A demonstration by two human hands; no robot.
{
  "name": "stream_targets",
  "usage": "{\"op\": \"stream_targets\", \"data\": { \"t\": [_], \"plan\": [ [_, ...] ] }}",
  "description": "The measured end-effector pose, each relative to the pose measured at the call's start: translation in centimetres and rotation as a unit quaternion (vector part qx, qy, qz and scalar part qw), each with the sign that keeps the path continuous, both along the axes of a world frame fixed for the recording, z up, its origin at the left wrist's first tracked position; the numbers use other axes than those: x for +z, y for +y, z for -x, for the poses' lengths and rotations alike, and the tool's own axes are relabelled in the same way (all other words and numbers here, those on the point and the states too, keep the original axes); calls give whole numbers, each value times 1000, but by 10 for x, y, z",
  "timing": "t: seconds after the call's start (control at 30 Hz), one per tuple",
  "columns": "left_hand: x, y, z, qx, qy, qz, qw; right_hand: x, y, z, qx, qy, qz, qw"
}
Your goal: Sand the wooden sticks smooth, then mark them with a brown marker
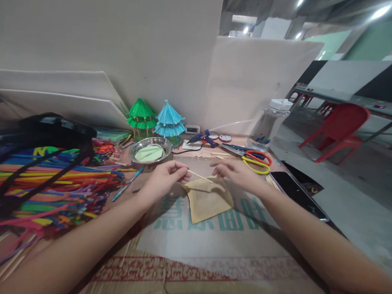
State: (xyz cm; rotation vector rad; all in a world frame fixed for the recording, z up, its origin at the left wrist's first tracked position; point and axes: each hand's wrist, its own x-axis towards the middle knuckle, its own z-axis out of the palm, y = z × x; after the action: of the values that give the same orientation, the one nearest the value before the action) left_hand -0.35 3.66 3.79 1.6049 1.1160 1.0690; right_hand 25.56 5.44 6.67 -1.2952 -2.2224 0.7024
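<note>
Wooden stick [199, 176] pinched in fingers of your left hand [166, 177] | right hand [235, 172] fingers curled at its tip, grip unclear | tan paper [210, 203] beneath | cardboard [212, 246]: teal Chinese print, unreadable

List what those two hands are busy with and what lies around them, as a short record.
Left hand: pinches a thin wooden stick
Right hand: rests on tan paper at the stick's other end
Underneath: printed cardboard
Left side: heap of coloured pipe cleaners
Behind: metal bowl, glue gun, scissors, green paper pagoda, blue paper pagoda
</note>
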Motion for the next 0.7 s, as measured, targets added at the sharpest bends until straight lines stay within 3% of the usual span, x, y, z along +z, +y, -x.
{"op": "stream_targets", "data": {
  "t": [0.1, 0.23, 0.33, 0.47, 0.6, 0.7],
  "plan": [
    [-1, -5, -5, 3, 46, -17, 999, -5, -23, 28, 47, -3, 20, 999],
    [9, -7, 3, 20, 175, -65, 982, -6, -24, 28, 34, -37, -4, 999],
    [16, 1, 23, 52, 312, -103, 943, -4, -9, 10, -23, -119, -54, 991],
    [14, 13, 47, 76, 475, -85, 873, -4, 15, -21, -121, -223, -80, 964],
    [8, 17, 50, 78, 566, -51, 819, -5, 27, -38, -171, -238, -92, 952],
    [5, 16, 45, 74, 593, -36, 801, -4, 23, -35, -174, -224, -100, 954]
  ]
}}
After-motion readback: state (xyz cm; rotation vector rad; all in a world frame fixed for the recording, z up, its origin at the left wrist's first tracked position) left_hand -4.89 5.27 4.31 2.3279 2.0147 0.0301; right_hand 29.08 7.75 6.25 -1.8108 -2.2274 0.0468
